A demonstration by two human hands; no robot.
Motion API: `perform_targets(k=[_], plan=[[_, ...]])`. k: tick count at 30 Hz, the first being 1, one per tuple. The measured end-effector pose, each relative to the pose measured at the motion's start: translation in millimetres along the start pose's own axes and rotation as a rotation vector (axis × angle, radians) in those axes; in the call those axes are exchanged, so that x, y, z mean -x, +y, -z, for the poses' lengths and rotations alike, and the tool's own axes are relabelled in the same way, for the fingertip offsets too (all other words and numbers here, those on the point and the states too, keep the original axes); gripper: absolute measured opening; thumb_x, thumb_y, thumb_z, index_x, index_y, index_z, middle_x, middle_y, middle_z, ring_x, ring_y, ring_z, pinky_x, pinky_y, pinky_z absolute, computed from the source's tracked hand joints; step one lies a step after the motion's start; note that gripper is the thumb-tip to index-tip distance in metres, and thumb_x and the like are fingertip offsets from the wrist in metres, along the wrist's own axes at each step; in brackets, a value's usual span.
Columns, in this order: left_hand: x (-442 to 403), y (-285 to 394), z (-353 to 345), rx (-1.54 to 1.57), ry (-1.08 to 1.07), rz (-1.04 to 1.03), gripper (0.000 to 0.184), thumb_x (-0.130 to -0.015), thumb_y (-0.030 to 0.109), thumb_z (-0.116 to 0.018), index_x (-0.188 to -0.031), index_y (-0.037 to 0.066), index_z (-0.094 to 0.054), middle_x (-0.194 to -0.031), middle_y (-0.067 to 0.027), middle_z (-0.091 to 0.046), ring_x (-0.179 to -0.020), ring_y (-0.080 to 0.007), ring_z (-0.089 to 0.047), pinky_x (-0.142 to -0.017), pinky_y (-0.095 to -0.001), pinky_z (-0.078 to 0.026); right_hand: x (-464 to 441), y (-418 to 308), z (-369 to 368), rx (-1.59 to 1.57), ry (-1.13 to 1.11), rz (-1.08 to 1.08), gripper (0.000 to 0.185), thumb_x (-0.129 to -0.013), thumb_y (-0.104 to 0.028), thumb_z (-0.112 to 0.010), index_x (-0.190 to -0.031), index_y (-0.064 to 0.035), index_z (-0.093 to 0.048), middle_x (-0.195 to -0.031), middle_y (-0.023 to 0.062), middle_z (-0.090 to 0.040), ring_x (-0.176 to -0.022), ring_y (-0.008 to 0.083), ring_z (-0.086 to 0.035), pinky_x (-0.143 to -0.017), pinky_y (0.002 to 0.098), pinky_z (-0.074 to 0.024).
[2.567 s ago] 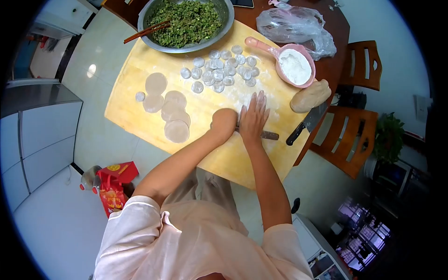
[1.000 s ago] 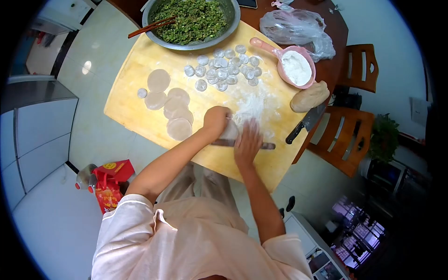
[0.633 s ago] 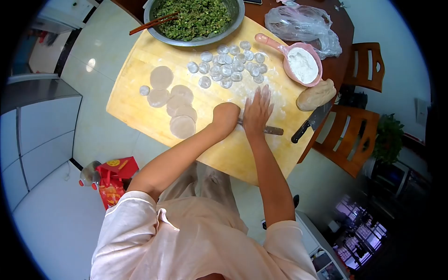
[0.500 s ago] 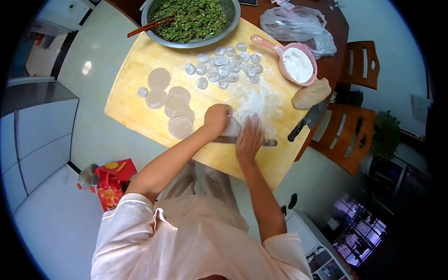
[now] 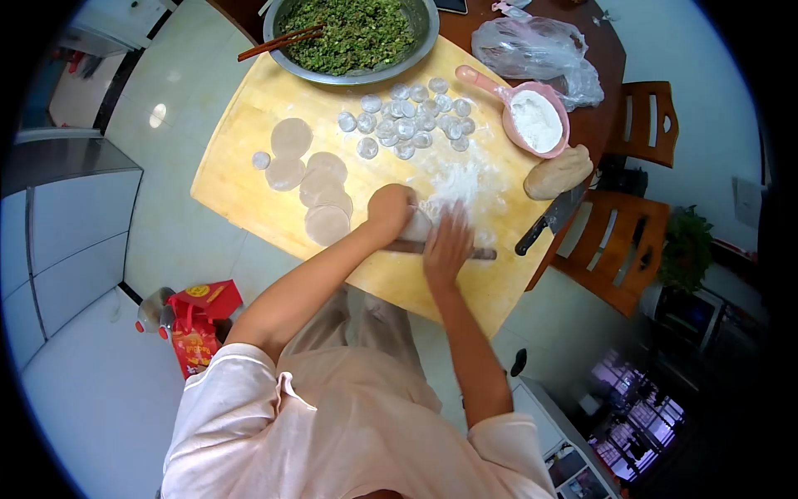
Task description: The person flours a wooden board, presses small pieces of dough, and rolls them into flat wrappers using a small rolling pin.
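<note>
My left hand (image 5: 391, 209) is curled closed at the edge of a dough wrapper (image 5: 418, 226), which lies flat on the floured wooden board (image 5: 249, 204). Fingers stretched out, my right hand (image 5: 449, 243) lies flat over a dark wooden rolling pin (image 5: 484, 254), its palm pressing on it. The pin runs along the near side of the wrapper, and its middle is partly hidden. Several thin rolled wrappers (image 5: 327, 225) overlap left of my left hand. Beyond my hands are loose flour (image 5: 459, 179) and several small flattened dough pieces (image 5: 405, 128).
A metal bowl of green filling (image 5: 349, 37) with chopsticks (image 5: 278, 41) stands at the far edge. To the right are a pink scoop of flour (image 5: 536, 121), a dough lump (image 5: 559, 173) and a black-handled knife (image 5: 532, 236). A plastic bag (image 5: 532, 46) lies behind.
The whole view has shifted slightly, with the board and its contents appearing a little further right. Both hands keep nearly the same places at the wrapper and rolling pin.
</note>
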State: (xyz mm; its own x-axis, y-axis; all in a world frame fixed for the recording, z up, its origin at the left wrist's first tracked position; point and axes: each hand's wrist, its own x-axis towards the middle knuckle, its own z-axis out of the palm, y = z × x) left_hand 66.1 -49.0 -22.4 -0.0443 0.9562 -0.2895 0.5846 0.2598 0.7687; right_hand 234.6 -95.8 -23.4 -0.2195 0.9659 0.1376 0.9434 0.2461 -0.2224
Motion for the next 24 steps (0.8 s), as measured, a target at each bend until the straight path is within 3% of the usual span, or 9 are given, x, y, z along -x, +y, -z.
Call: perform_targets(k=[2, 5, 6, 9, 13, 16, 19, 22, 24], plan=[[2, -17, 0, 0.296, -0.071, 0.153, 0.007, -0.071, 0.013, -0.068, -0.074, 0.006, -0.068, -0.075, -0.0154, -0.067, -0.075, -0.0336, -0.066, -0.066, -0.0435, -0.050, 22, -7, 16, 0.049, -0.122, -0.042, 0.055, -0.094, -0.020, -0.056, -0.147, -0.0088, -0.044, -0.159, 0.0147, -0.033, -0.143, 0.0373, -0.034, -0.112, 0.0567, -0.0263], [9, -1, 3, 0.176, -0.129, 0.050, 0.008, -0.072, 0.012, -0.069, -0.076, 0.006, -0.068, -0.075, -0.0144, -0.068, -0.076, -0.0321, -0.066, -0.067, -0.0426, -0.050, -16, -5, 9, 0.036, -0.099, -0.033, 0.056, -0.094, -0.023, -0.056, -0.147, -0.0079, -0.043, -0.159, 0.0147, -0.032, -0.143, 0.0362, -0.034, -0.114, 0.0568, -0.0249], [9, 6, 0, 0.026, -0.017, -0.094, 0.009, -0.072, 0.014, -0.069, -0.076, 0.006, -0.069, -0.076, -0.0144, -0.069, -0.074, -0.0324, -0.067, -0.067, -0.0431, -0.051, -43, -7, 3, 0.024, -0.092, -0.029, 0.056, -0.095, -0.023, -0.056, -0.147, -0.0075, -0.043, -0.159, 0.0148, -0.032, -0.143, 0.0358, -0.033, -0.114, 0.0570, -0.0243], [-6, 23, -7, -0.213, -0.104, -0.049, 0.011, -0.073, 0.016, -0.068, -0.077, 0.007, -0.071, -0.077, -0.0150, -0.069, -0.074, -0.0339, -0.067, -0.067, -0.0435, -0.051, -103, -11, -3, 0.045, -0.064, -0.076, 0.056, -0.097, -0.026, -0.054, -0.147, -0.0043, -0.040, -0.159, 0.0157, -0.031, -0.145, 0.0347, -0.031, -0.115, 0.0566, -0.0239], [-12, 19, -4, -0.304, -0.050, -0.053, 0.012, -0.073, 0.017, -0.067, -0.079, 0.007, -0.072, -0.077, -0.0144, -0.069, -0.072, -0.0302, -0.067, -0.065, -0.0409, -0.052, -61, -9, 3, 0.011, -0.049, -0.053, 0.057, -0.096, -0.027, -0.055, -0.148, -0.0068, -0.041, -0.159, 0.0159, -0.032, -0.144, 0.0349, -0.032, -0.115, 0.0567, -0.0249], [-1, -13, -4, 0.210, 0.028, 0.034, 0.010, -0.073, 0.015, -0.067, -0.078, 0.007, -0.070, -0.072, -0.0118, -0.067, -0.068, -0.0271, -0.065, -0.064, -0.0376, -0.051, 20, -5, 9, 0.030, -0.041, -0.011, 0.056, -0.093, -0.022, -0.058, -0.146, -0.0105, -0.045, -0.157, 0.0143, -0.037, -0.140, 0.0365, -0.038, -0.112, 0.0566, -0.0285], [5, -23, -6, 0.329, -0.111, 0.149, 0.010, -0.073, 0.015, -0.066, -0.079, 0.007, -0.068, -0.068, -0.0097, -0.063, -0.067, -0.0254, -0.063, -0.065, -0.0347, -0.051, 7, -6, 11, 0.040, -0.062, 0.010, 0.056, -0.091, -0.021, -0.059, -0.145, -0.0103, -0.047, -0.156, 0.0141, -0.037, -0.140, 0.0363, -0.039, -0.111, 0.0563, -0.0297], [4, 10, 4, -0.083, -0.056, -0.011, 0.011, -0.073, 0.015, -0.067, -0.080, 0.008, -0.071, -0.076, -0.0141, -0.068, -0.073, -0.0314, -0.065, -0.066, -0.0407, -0.051, -66, -7, -3, 0.050, 0.043, 0.024, 0.054, -0.094, -0.025, -0.059, -0.143, -0.0050, -0.046, -0.157, 0.0154, -0.036, -0.142, 0.0341, -0.037, -0.113, 0.0553, -0.0285], [-5, 16, -5, -0.217, 0.060, -0.099, 0.009, -0.073, 0.015, -0.068, -0.079, 0.010, -0.072, -0.082, -0.0158, -0.069, -0.077, -0.0363, -0.065, -0.067, -0.0462, -0.050, -99, -8, -8, 0.059, -0.027, -0.070, 0.053, -0.096, -0.027, -0.057, -0.143, -0.0041, -0.046, -0.156, 0.0164, -0.036, -0.143, 0.0346, -0.034, -0.113, 0.0574, -0.0274]])
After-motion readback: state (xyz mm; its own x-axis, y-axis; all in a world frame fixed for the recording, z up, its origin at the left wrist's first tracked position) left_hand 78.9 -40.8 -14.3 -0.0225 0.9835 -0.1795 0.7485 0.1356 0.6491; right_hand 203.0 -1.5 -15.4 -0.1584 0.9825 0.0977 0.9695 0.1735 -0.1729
